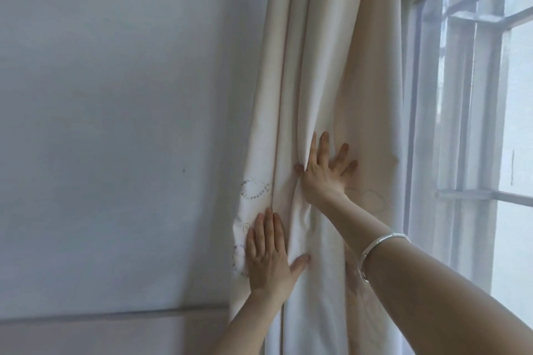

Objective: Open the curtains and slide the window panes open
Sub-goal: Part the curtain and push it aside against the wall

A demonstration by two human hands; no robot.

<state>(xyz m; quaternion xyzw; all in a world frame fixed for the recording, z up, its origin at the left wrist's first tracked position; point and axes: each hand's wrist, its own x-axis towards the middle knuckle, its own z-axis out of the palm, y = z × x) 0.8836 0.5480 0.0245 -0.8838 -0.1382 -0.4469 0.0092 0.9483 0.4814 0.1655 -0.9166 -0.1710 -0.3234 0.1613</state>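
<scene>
We note the cream-coloured fabric curtain [323, 66] gathered into long vertical folds, bunched against the pale blue-grey painted wall [115, 95] at the left side of the window. Our left hand [266, 256] lies flat on the lower folds, fingers straight and close together pointing up, thumb stretched out to the right, palm pressed onto the cloth beside a small ring of sequin embroidery [255, 189]. Our right hand [324, 173] sits higher and to the right, fingers fanned wide on the fabric, thumb tucked into a crease where the cloth puckers; neither hand pinches, both push with open palms. A silver metal bangle [375, 251] circles the right forearm. To the right of the bunched curtain a sheer white net curtain [427, 124] hangs over the white-framed window pane [409, 66]; whether the pane is slid open we cannot tell. Through the net, pale horizontal and vertical bars of an outside grille [490, 20] show. A lighter panel [101, 334] runs along the bottom of the wall.
</scene>
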